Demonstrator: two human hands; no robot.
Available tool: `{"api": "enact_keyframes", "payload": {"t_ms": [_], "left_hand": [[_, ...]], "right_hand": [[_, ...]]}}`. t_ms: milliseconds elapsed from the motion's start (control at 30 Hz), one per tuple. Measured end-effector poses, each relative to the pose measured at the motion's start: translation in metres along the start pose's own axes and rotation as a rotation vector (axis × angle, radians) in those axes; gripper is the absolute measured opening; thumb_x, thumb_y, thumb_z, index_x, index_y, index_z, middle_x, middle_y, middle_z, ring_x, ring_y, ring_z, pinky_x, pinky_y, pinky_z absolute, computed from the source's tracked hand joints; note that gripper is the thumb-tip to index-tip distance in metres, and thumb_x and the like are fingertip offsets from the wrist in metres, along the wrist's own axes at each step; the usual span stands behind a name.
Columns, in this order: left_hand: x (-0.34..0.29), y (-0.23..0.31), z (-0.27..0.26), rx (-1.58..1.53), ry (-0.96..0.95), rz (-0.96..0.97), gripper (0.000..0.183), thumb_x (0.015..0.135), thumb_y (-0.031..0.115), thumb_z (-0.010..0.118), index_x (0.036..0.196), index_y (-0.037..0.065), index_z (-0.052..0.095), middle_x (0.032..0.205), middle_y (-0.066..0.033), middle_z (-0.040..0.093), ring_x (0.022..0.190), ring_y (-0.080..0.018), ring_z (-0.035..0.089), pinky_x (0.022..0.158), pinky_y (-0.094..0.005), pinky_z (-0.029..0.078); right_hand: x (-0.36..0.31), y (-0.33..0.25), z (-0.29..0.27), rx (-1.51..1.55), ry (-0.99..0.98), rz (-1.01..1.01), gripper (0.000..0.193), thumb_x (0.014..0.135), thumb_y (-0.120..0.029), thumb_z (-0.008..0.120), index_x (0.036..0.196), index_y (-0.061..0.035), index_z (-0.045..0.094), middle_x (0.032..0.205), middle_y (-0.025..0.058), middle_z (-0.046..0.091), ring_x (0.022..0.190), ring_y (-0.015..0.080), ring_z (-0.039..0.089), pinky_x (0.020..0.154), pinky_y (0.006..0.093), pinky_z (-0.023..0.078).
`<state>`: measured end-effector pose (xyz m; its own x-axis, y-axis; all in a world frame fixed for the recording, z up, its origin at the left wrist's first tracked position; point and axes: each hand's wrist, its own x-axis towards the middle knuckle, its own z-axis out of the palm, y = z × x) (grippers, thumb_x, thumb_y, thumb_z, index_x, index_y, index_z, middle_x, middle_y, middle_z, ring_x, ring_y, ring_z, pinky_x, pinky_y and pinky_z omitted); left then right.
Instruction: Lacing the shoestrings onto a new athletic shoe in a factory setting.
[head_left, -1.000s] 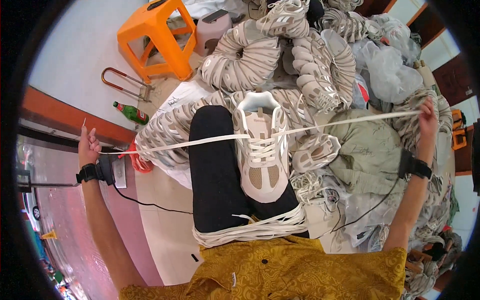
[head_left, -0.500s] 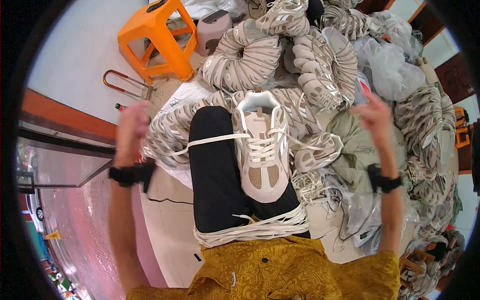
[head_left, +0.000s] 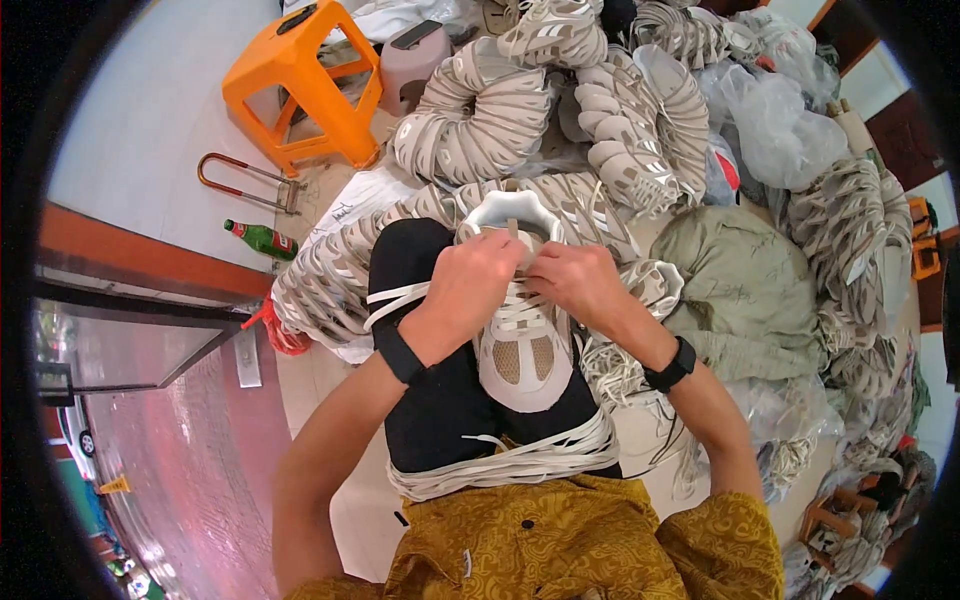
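Note:
A beige and white sneaker (head_left: 527, 372) lies across my black-trousered lap, toe toward me. My left hand (head_left: 472, 285) and my right hand (head_left: 572, 285) meet over its upper eyelets and tongue. The fingers of both are closed there on the sneaker; whether a lace end is pinched between them is hidden. White shoelace (head_left: 398, 296) crosses my left thigh and runs under my left hand. Lower eyelets are laced in crossing rows. A bundle of loose white laces (head_left: 505, 465) is draped over my lap, close to my body.
Strings of nested sneaker uppers (head_left: 475, 110) lie beyond my knees and to the right. An orange stool (head_left: 300, 85), a green bottle (head_left: 262, 240) and a red bag (head_left: 285, 330) are at left. At right sit a grey-green cloth sack (head_left: 745, 290) and clear plastic bags (head_left: 780, 130).
Both hands have come inward from wide apart and closed at the sneaker's tongue. The lace over my left thigh has shifted. The green bottle and red bag now show uncovered.

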<state>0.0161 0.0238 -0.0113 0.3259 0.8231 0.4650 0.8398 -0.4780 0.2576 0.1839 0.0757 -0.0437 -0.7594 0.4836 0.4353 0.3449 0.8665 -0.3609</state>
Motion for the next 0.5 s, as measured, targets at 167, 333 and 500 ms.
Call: {"api": "enact_keyframes", "payload": {"t_ms": [167, 333, 500], "left_hand": [[-0.004, -0.005, -0.004, 0.102, -0.126, -0.083, 0.001, 0.069, 0.007, 0.053, 0.069, 0.006, 0.053, 0.065, -0.0091, 0.052, 0.059, -0.0267, 0.057, 0.049, -0.0347, 0.045], [-0.010, 0.001, -0.008, 0.090, -0.174, -0.152, 0.004, 0.071, 0.008, 0.054, 0.073, 0.007, 0.057, 0.068, -0.0086, 0.055, 0.060, -0.0264, 0.058, 0.050, -0.0341, 0.046], [-0.014, 0.007, -0.006, 0.009, -0.155, -0.258, 0.005, 0.075, 0.011, 0.056, 0.077, 0.008, 0.059, 0.073, -0.0078, 0.058, 0.062, -0.0269, 0.058, 0.052, -0.0339, 0.046]], "right_hand": [[-0.005, -0.001, -0.003, -0.177, -0.042, 0.033, 0.007, 0.067, -0.014, 0.058, 0.063, -0.0086, 0.056, 0.064, 0.0016, 0.051, 0.055, 0.0192, 0.055, 0.046, 0.0316, 0.044], [-0.004, -0.008, -0.006, -0.295, -0.129, 0.140, 0.007, 0.065, -0.013, 0.057, 0.062, -0.0073, 0.055, 0.064, 0.0029, 0.052, 0.052, 0.0224, 0.055, 0.045, 0.0337, 0.044], [0.003, 0.003, -0.002, -0.168, -0.089, -0.043, 0.005, 0.064, -0.011, 0.057, 0.063, -0.0071, 0.055, 0.062, 0.0047, 0.053, 0.054, 0.0235, 0.057, 0.046, 0.0334, 0.044]]}}
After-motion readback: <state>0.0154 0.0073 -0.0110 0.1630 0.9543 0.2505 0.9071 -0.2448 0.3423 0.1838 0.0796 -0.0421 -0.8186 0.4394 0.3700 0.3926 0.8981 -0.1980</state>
